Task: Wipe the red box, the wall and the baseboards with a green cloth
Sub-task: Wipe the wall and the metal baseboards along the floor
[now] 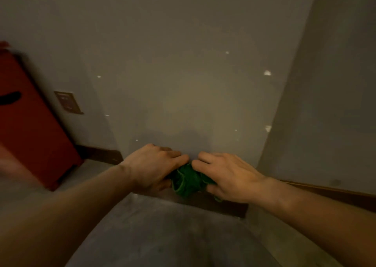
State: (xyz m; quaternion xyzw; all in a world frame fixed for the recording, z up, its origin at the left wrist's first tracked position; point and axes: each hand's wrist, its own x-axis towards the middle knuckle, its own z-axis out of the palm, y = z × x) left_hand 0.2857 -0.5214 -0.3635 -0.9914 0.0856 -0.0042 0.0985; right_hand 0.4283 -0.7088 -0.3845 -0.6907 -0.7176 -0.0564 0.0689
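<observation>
A bunched green cloth [188,182] lies against the foot of the grey wall [183,73], on top of the dark brown baseboard [213,204]. My left hand [152,166] grips its left side and my right hand [227,174] presses on its right side, fingertips nearly touching above it. The red box [30,128] stands on the floor at the far left, against the wall, apart from both hands.
A brass wall socket plate [68,102] sits low on the wall beside the red box. A second wall [329,104] meets the first in a corner at the right, with its own baseboard [335,194]. Grey concrete floor [162,236] spreads below.
</observation>
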